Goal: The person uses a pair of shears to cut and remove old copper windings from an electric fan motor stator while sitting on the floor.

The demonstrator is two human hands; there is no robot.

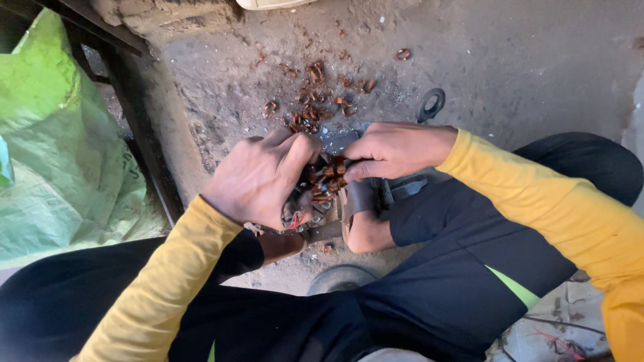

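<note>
My left hand (261, 175) is clenched around a small tool with red handles (293, 218), held against a bundle of copper wire pieces (327, 177). My right hand (396, 149) pinches the same copper bundle from the right side. The bundle sits on a dark metal part (355, 198) held between my feet on the ground. Both arms wear yellow sleeves. What lies under the hands is mostly hidden.
Cut copper scraps (315, 100) lie scattered on the dusty concrete floor (510, 60) beyond my hands. A black ring-shaped handle (431, 105) lies just past my right hand. A green woven sack (60, 147) fills the left side behind a dark metal bar (144, 141). My dark trousers fill the foreground.
</note>
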